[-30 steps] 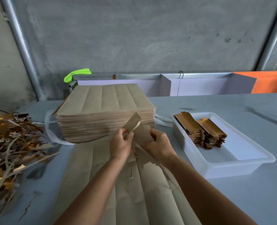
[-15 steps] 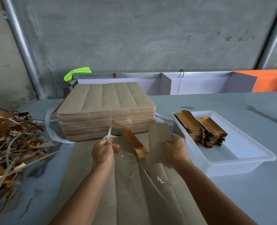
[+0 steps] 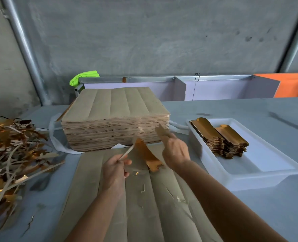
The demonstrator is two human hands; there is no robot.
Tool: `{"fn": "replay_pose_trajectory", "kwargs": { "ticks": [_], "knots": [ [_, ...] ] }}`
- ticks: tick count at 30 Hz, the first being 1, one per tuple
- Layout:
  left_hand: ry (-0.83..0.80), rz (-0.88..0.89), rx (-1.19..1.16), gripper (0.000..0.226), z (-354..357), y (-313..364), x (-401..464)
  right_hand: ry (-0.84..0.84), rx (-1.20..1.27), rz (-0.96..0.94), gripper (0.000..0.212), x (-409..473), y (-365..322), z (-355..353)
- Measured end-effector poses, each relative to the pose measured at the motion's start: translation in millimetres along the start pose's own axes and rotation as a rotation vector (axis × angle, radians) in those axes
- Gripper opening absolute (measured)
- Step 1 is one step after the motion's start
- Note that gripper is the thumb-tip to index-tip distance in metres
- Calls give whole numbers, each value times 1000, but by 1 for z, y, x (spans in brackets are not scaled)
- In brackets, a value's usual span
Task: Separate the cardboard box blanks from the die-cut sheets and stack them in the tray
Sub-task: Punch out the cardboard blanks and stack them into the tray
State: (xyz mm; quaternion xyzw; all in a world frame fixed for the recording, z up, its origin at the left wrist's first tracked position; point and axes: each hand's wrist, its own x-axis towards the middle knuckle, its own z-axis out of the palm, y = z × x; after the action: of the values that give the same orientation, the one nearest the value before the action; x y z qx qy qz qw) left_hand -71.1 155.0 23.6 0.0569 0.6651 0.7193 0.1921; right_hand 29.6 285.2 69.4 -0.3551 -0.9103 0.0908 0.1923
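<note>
Gold-faced cardboard, a box blank (image 3: 149,155), curling up off the die-cut sheet (image 3: 137,198) on the table, gold side showing, lower end touching the sheet, between the two hands. Left hand (image 3: 114,169) pinching a thin pale waste strip (image 3: 127,151) between thumb and fingers, strip slanting up toward the blank's top end; whether still joined to the blank cannot be told. Right hand (image 3: 175,151) hovering just beside the blank, blurred, fingers pointing toward the far pile, a small brown scrap (image 3: 161,131) at the fingertips; grip on it too smeared to tell. Both forearms reaching in over the sheet, bare.

Lying flat beneath the arms, the brown sheet showing lengthwise cut lines and a few small torn bits. Sitting just beyond it, a thick pile of uncut sheets (image 3: 115,119), brown side up, with white strapping (image 3: 57,140) trailing round its base. Resting to the right, a white plastic tray (image 3: 249,173) holding two stacks of finished blanks (image 3: 221,137) side by side at its far left corner, gold faces up. Heaping up at the left table edge, a tangle of waste trimmings (image 3: 12,154), brown and gold. Standing behind the grey table (image 3: 249,110), a lavender panel with a metal rail, something neon green (image 3: 83,77) at its left end, an orange board at the right, grey wall behind.
</note>
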Motion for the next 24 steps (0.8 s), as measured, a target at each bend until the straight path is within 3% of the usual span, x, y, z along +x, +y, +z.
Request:
{"fn": "replay_pose_trajectory", "kwargs": {
  "ticks": [3, 6, 8, 12, 16, 19, 21, 24],
  "knots": [
    [-49, 36, 11, 30, 8, 4, -3, -77, -117, -89, 33, 15, -23, 24],
    [-84, 70, -5, 30, 11, 7, -5, -177, -219, -115, 46, 25, -37, 51],
    [-71, 47, -53, 31, 11, 10, -3, -178, -265, -119, 36, 28, -40, 61],
    [20, -143, -285, 31, 5, 15, 17, -103, 51, 120, 21, 33, -24, 61],
    [120, -205, -106, 23, 4, 3, 34, -40, 539, 427, 27, 39, -1, 45],
    [24, -83, 67, 20, 14, -11, 30, -87, 652, 466, 20, 36, 6, 39],
    [-18, -18, 63, 26, 19, -18, 26, -96, 643, 431, 14, 33, 8, 39],
    [35, 11, 45, 34, 13, -24, 29, -35, 530, 357, 15, 30, 14, 34]
  ]
}}
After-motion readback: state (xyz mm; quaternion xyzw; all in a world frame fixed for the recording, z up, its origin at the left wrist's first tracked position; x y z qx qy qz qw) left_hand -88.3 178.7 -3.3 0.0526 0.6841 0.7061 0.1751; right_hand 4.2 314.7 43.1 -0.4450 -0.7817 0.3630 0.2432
